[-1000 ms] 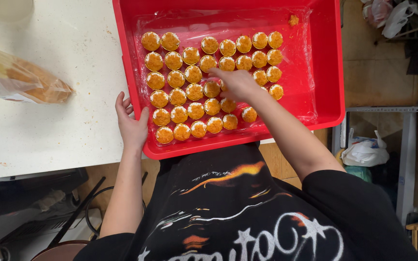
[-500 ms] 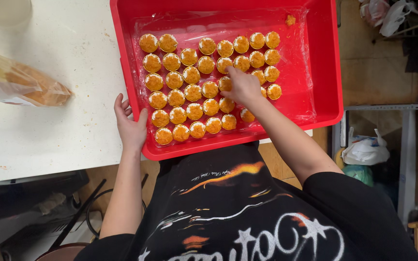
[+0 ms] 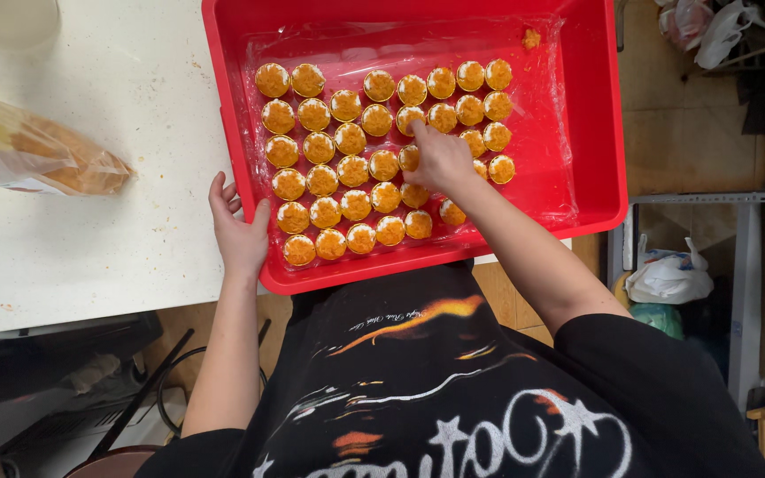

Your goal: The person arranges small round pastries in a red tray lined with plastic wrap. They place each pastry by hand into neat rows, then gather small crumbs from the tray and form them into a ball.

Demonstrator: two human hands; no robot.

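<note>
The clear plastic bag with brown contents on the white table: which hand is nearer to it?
Left. The left hand grips the red tray's near-left corner, toward the bag; the right hand is inside the tray, farther.

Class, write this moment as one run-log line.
left hand: grips red tray rim | right hand: fingertips on orange balls | plastic bag: on white table
</note>
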